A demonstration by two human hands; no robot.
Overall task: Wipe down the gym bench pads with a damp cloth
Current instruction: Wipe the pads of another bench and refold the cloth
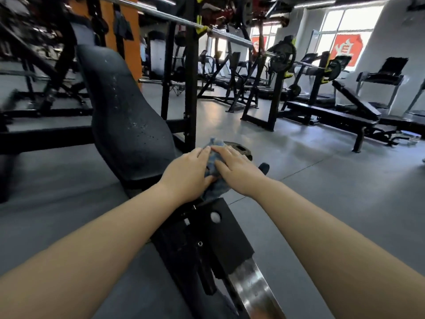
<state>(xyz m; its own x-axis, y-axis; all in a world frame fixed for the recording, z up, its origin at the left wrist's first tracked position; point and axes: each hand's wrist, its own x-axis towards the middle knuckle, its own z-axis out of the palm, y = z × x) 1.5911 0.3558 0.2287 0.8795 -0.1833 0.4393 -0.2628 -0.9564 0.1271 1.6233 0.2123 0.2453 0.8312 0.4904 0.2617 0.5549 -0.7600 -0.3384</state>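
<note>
**Operator:** Forearms first, since they fill the bottom of my view, both bare and reaching forward from the lower corners. Between them, close under the camera, I see a black steel frame with a bolt and a round knob, and a shiny metal strip running off toward the lower edge.

**Colleague:** And the biggest thing past that?

**Operator:** That's the black bench pad, tilted back and rising to the upper left. Small pale specks or droplets dot its surface; I cannot tell which. Behind it stands a black rack upright carrying a chrome barbell that crosses the top of the view. Farther right, on the grey floor, is a flat bench, then treadmills along a wall with bright windows.

**Colleague:** Where is the cloth?

**Operator:** A crumpled blue cloth sits at the lower right end of the pad, sandwiched between my two hands. My left hand clasps it from the left, fingers laid along the top and thumb tucked beneath the bundle. My right hand covers it from the right, fingers wrapped over the fabric. The fingertips of both hands nearly meet at the top of the cloth, and a tail of fabric hangs down below the palms toward the frame.

**Colleague:** Anything small nearby?

**Operator:** Just beyond the hands a dark weight plate lies flat on the floor, partly hidden by my right hand.
</note>
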